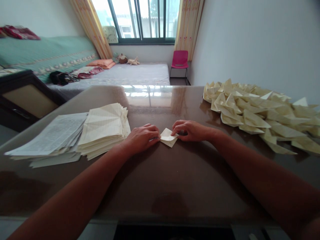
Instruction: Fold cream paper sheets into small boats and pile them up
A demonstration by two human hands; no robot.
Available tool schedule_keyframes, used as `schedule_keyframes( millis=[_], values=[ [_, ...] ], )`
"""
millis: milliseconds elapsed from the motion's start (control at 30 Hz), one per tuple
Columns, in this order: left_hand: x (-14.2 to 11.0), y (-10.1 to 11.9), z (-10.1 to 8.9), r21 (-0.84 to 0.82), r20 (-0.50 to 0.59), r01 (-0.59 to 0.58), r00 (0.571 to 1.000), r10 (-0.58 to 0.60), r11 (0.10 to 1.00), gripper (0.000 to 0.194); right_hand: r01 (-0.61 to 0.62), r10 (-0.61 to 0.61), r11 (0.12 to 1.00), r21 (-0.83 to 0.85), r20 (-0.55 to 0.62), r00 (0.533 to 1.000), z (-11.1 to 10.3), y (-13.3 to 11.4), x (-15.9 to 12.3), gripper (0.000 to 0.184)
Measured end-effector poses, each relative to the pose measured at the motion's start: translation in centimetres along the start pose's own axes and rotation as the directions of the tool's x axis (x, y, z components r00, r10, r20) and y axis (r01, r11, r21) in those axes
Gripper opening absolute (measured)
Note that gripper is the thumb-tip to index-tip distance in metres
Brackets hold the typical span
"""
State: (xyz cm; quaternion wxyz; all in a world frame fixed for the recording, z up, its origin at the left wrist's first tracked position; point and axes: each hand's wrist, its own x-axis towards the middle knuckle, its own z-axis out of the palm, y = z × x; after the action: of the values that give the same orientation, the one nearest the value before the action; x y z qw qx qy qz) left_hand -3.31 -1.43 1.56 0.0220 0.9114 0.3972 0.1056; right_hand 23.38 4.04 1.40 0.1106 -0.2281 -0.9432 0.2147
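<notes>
A small cream sheet of folded paper lies on the brown glossy table, between my two hands. The fingers of my left hand are pressed together on its left corner. On the opposite side, my right hand pinches the right corner, with the index finger resting on top of the paper. The paper looks diamond-shaped, with a layer folded across it. Parts of both corners are hidden under the fingertips.
Left of my hands lie a stack of creased cream sheets and a stack of printed sheets. A large heap of folded paper boats covers the table's right side. Beyond stand a bed and a pink chair.
</notes>
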Motion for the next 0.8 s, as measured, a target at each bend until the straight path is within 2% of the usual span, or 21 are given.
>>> schedule_keyframes(
  millis=[133,233,333,467,667,800],
  values=[
    [-0.1,0.8,-0.7,0.113,0.020,-0.026,1.000,0.024,0.993,0.028,0.030,-0.030,0.999,0.011,0.030,0.999,-0.3,0.2,-0.1,0.025],
    [0.0,1.6,-0.4,0.150,-0.014,0.000,1.000,0.002,0.989,0.036,-0.017,0.017,1.000,0.010,-0.023,1.000,0.1,0.0,0.1,0.026],
    [0.5,2.2,0.4,0.139,-0.084,0.053,0.996,-0.042,0.989,0.040,-0.075,0.073,0.997,-0.019,-0.082,0.994,0.8,-0.3,0.4,0.024],
    [1.0,2.6,1.6,0.068,-0.153,-0.011,0.988,0.021,0.998,0.033,-0.114,0.111,0.993,-0.027,-0.095,0.989,1.1,-0.5,0.5,0.023],
    [0.5,2.5,2.4,0.069,-0.029,-0.019,0.999,0.021,0.997,0.041,-0.135,0.132,0.990,-0.043,-0.066,0.989,0.6,-0.9,0.4,0.024],
    [0.4,2.6,2.1,0.093,-0.016,-0.006,1.000,0.008,0.996,0.039,-0.109,0.087,0.981,-0.159,-0.136,0.987,1.0,-1.6,0.6,0.031]
  ],
)
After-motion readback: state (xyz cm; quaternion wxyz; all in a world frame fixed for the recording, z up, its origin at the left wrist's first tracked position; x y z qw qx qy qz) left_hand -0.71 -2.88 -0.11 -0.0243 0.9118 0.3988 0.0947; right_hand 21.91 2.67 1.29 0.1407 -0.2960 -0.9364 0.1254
